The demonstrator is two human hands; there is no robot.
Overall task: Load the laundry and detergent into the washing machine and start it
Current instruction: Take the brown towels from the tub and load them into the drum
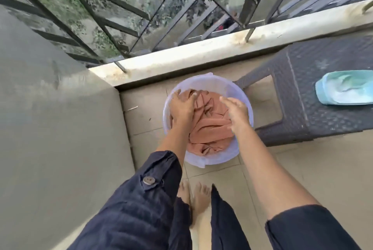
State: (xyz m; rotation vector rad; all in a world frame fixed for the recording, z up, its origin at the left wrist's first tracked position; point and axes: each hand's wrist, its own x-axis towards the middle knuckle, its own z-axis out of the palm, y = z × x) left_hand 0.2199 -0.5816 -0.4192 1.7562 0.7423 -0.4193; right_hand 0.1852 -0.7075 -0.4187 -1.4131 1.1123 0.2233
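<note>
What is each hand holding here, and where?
Left hand grips the orange cloth at its top folds in the bucket; right hand hovers open, holding nothing.

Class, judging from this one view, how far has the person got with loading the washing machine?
Done: nothing visible; no machine is in view. In hand: the left hand presses into the orange laundry in the white bucket, while the right hand hovers open above it. Left: carrying clothes over, adding detergent, likely the teal bottle on the dark stool, and starting.

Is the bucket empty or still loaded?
Loaded. Crumpled orange-brown cloth fills the pale bucket on the floor; left hand presses on it, right hand hovers above.
</note>
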